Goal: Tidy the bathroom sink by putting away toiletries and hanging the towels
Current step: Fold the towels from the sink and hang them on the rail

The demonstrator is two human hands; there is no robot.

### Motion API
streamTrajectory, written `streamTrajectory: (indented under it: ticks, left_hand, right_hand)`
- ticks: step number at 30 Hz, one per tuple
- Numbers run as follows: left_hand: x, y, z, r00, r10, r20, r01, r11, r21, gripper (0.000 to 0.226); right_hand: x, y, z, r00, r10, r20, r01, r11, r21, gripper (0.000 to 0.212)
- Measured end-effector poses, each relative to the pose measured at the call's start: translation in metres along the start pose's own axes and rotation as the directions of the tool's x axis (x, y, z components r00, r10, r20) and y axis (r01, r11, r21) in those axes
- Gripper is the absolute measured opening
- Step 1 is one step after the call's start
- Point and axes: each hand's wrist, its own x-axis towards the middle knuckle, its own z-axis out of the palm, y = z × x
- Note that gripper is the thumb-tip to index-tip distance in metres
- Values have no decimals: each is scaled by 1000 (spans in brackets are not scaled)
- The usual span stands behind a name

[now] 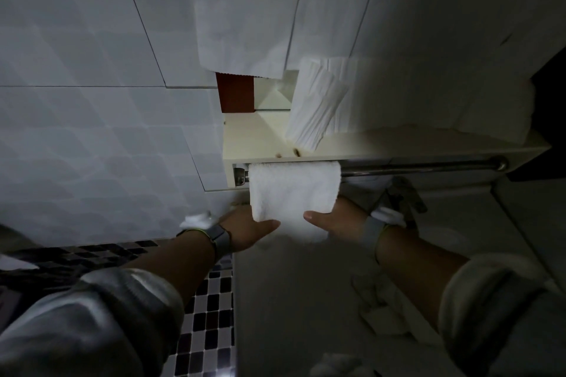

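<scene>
**Two hands on the towel at the bar**

One small white towel [292, 193] hangs over the bar [422, 168], at its left end. Both thumbs lie on the towel's front, low down. The left hand [245, 231] and right hand [340, 220] hold its bottom part. The other fingers hide behind the towel, so I cannot tell their shape. The room is dark.

Two hands [248, 231] [333, 223], one white towel [292, 193], one rail [422, 168].
</scene>
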Motion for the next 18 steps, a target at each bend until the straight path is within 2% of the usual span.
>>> streamTrajectory:
  ticks: [5, 13, 18]
  left_hand:
    - [5, -7, 2, 1000, -6, 2, 6, 1000, -12, 45]
    - [5, -21, -15, 1000, -10, -25, 13, 991, 132, 50]
    - [4, -27, -15, 999, -22, -36, 27, 989, 148, 51]
  right_hand:
    - [-1, 2, 8, 999, 35, 15, -35, 999, 11, 41]
    - [4, -6, 24, 997, 18, 72, -15, 999, -33, 44]
    - [9, -9, 32, 998, 48, 51, -45, 997, -60, 39]
